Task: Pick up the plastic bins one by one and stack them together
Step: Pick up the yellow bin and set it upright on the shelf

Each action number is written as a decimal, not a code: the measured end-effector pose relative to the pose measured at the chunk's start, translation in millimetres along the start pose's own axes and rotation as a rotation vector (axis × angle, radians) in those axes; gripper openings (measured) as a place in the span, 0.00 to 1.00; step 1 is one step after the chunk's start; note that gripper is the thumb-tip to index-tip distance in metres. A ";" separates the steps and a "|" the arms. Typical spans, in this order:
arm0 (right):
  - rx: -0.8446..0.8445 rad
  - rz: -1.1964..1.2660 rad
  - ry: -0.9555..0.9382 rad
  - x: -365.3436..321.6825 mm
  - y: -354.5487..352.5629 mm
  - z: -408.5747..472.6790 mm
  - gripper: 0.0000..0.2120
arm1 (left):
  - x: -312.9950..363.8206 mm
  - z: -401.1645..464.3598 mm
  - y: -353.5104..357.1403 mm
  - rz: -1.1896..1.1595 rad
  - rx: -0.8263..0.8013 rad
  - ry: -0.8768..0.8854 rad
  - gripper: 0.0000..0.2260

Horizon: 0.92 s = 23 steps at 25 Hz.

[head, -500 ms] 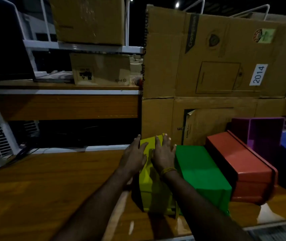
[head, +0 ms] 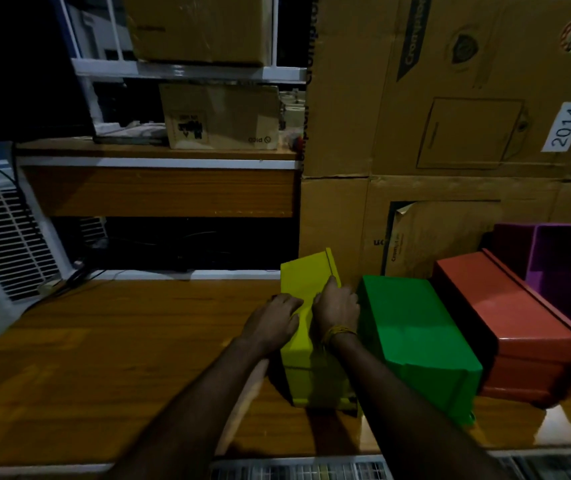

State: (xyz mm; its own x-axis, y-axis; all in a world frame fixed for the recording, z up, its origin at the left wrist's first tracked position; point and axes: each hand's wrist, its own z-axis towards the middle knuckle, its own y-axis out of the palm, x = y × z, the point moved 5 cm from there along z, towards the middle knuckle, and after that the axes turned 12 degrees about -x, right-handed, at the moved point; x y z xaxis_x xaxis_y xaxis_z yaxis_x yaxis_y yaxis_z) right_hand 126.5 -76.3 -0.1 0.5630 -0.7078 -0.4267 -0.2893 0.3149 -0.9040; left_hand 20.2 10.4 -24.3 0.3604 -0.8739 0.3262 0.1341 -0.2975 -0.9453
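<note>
A yellow plastic bin point(head: 306, 278) lies upturned on the wooden table point(head: 104, 341). My left hand point(head: 273, 322) holds its left side with fingers curled over the edge. My right hand point(head: 337, 306), with a yellow band at the wrist, grips its top right edge. Right of it, also upturned, lie a green bin point(head: 412, 330) and then a red bin point(head: 506, 317). A purple bin point(head: 561, 258) stands behind the red one at the far right.
Large cardboard boxes point(head: 450, 116) form a wall right behind the bins. A wooden shelf point(head: 159, 188) with smaller boxes stands at the back left. A white vented appliance point(head: 3, 244) sits at the left edge of the table.
Both hands have slid back along the yellow bin and now curl around its edges instead of lying flat on its top. The bin's far end shows more.
</note>
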 end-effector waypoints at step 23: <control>0.099 -0.082 -0.077 -130.0 61.0 -42.5 0.18 | -173.3 -71.3 -82.3 0.207 0.302 -0.041 0.15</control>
State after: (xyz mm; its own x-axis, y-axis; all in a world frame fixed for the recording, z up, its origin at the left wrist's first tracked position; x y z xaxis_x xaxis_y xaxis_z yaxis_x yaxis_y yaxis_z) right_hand 2.8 8.0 1.4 0.6404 -0.6844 -0.3485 -0.1638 0.3216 -0.9326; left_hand -119.1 159.0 -3.8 0.4441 -0.8859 0.1343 0.3190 0.0163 -0.9476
